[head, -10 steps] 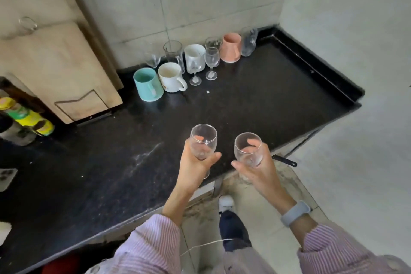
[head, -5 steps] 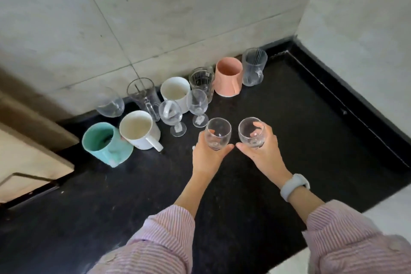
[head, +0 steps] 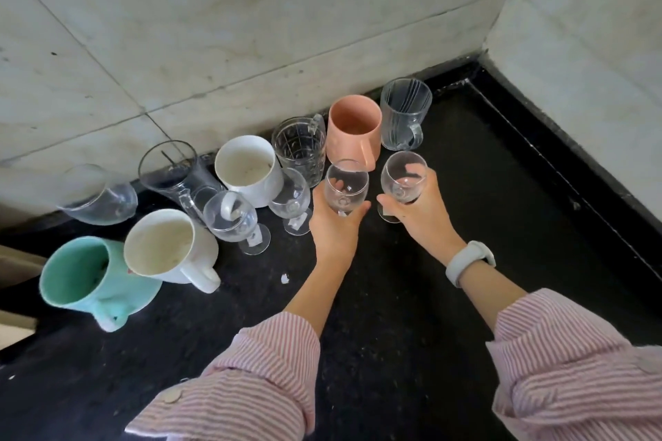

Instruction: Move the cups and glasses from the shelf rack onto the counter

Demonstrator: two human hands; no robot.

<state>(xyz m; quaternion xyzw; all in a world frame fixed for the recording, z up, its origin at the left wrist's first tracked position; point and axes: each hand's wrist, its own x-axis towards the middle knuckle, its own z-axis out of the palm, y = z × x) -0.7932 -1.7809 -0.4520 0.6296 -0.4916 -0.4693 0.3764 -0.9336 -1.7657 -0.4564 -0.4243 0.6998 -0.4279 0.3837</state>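
My left hand (head: pixel 333 225) grips a clear stemmed wine glass (head: pixel 345 184), held upright just in front of the pink mug (head: pixel 354 127). In my right hand (head: pixel 421 213) is a second stemmed wine glass (head: pixel 404 175), its foot at or just above the black counter (head: pixel 394 297), below the ribbed glass mug (head: pixel 404 114). Two more wine glasses (head: pixel 233 218) (head: pixel 291 199) stand on the counter to the left. The shelf rack is out of view.
Along the tiled wall stand a teal mug (head: pixel 77 279), two white mugs (head: pixel 161 243) (head: pixel 247 170), a clear pitcher-like glass (head: pixel 172 168), a stemless glass (head: pixel 96 195) and a patterned tumbler (head: pixel 301 147). A raised black edge (head: pixel 573 168) bounds the counter's right side.
Both hands have carried their wine glasses forward and down toward the row by the wall. The view has closed in on the cups.
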